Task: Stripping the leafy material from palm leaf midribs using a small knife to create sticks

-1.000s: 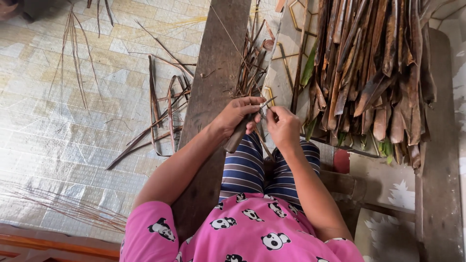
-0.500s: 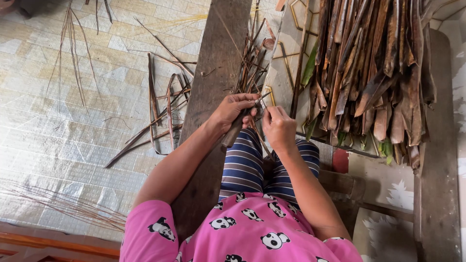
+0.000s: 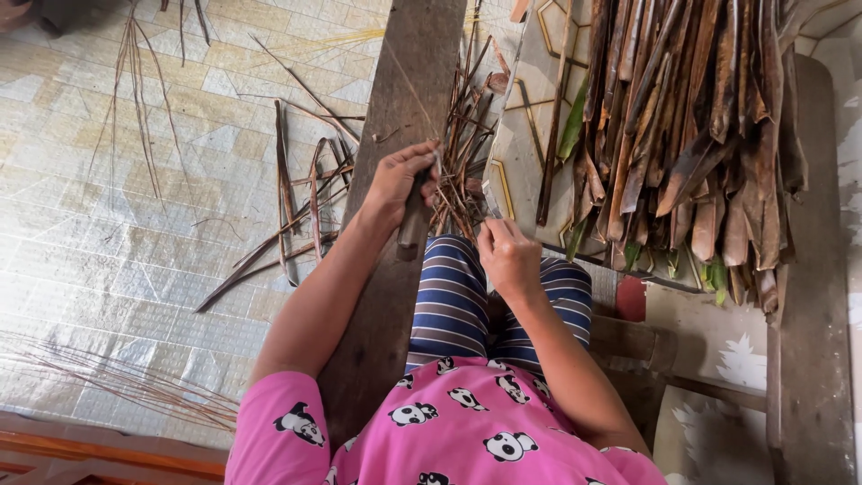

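Here the left hand (image 3: 400,184) is clenched round a knife (image 3: 414,220), its dark handle jutting from the bottom of the fist toward the person; the blade is hidden under the fingers and cannot be made out. The right hand (image 3: 507,256) pinches the near end of a thin pale strip (image 3: 489,199) between thumb and fingertips, so both hands are closed on something. The strip sits just above the striped knees (image 3: 449,305), between the two hands, over the gap between the plank (image 3: 395,99) and the patterned mat (image 3: 530,117).

The strip looks light, dry and springy, stiff along its length but likely to split or snap if bent sharply. It is narrow and smooth, so a firm pinch near its end, as the right hand has it, seems the sound hold. Its long axis runs away from the person, leaning a little to the left, the far end pointing toward the left fist and the litter of trimmings (image 3: 458,153) beyond it.

Further out, a heap of brown leaf sheaths (image 3: 691,135) lies to the right on the mat, all pointing much the same way, away from the person. To the left, loose scraps (image 3: 296,189) lie scattered on the tiled floor (image 3: 108,269), with fine fibres (image 3: 108,377) near the bottom left corner.
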